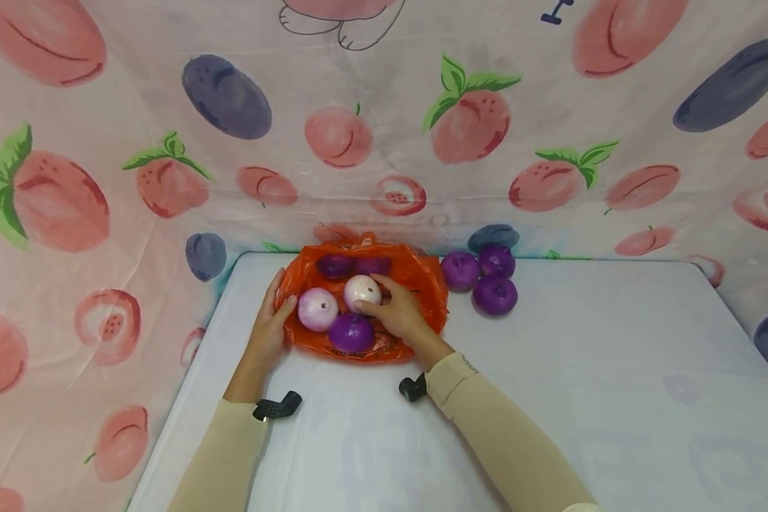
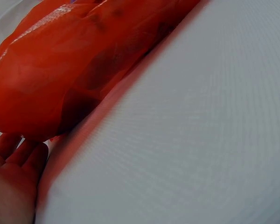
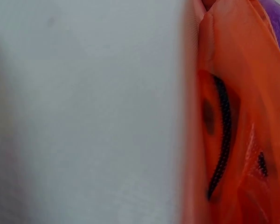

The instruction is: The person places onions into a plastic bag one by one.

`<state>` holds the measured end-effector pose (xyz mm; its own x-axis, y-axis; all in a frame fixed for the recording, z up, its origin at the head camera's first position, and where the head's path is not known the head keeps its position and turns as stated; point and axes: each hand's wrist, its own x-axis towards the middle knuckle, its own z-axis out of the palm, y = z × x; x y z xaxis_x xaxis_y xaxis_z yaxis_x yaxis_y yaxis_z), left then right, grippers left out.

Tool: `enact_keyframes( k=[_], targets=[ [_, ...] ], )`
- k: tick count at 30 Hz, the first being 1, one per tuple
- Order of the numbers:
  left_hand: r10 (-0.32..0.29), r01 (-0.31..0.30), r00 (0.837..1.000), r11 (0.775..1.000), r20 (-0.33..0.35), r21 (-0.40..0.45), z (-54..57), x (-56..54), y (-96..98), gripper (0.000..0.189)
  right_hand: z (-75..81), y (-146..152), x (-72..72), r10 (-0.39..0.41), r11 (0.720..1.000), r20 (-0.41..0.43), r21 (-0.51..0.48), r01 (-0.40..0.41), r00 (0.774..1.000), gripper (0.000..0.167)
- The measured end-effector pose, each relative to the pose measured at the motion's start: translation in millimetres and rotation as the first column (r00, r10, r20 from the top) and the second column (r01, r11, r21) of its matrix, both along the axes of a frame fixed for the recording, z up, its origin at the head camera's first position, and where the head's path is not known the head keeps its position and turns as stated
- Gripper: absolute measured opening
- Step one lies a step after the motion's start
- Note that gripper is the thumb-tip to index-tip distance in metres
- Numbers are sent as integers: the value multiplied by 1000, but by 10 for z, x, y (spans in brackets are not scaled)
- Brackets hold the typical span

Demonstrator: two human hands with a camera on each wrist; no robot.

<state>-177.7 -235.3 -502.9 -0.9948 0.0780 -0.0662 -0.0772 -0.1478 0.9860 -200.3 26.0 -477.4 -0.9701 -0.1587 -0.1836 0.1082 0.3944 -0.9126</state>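
While left hand (image 1: 270, 328) steadies orange bag (image 1: 422, 281), right hand (image 1: 400, 313) grips pale onion (image 1: 362, 291).

bag (image 1: 422, 281) at frame centre on tabletop (image 1: 614, 370) | five onions (image 1: 318, 309) inside bag | three onions (image 1: 495, 294) just right of bag | left hand (image 1: 269, 331) at bag's left edge | right hand (image 1: 400, 313) in bag

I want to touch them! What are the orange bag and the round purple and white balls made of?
The orange bag looks like thin, shiny plastic film: it crinkles, gleams, and dark shapes show through it. The whitish ball that the right hand holds, and the purple ball beside it, look smooth and matte with a stem dimple, maybe plastic or foam toy onions; real ones cannot be ruled out.
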Motion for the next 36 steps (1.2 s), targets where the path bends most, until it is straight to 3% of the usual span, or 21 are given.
enact_keyframes(
  k=[12, 19, 31, 36],
  targets=[
    [0, 0, 1000, 1000, 0, -5, -8, 10, -2, 65, 22, 22, 9, -2, 998, 21, -68, 4, 1000, 76],
    [-2, 2, 1000, 1000, -5, -5, -13, 5, 6, 65, 94, 47, 31, -8, 1000, -23, 19, 8, 1000, 80],
    [-1, 1, 1000, 1000, -6, -10, -19, 6, -8, 66, 516, 177, 139, 81, 989, -129, 131, -64, 988, 73],
    [-3, 3, 1000, 1000, -8, -22, -20, 6, -1, 65, 707, 339, 205, 96, 992, -151, 99, -81, 984, 71]
  ],
)
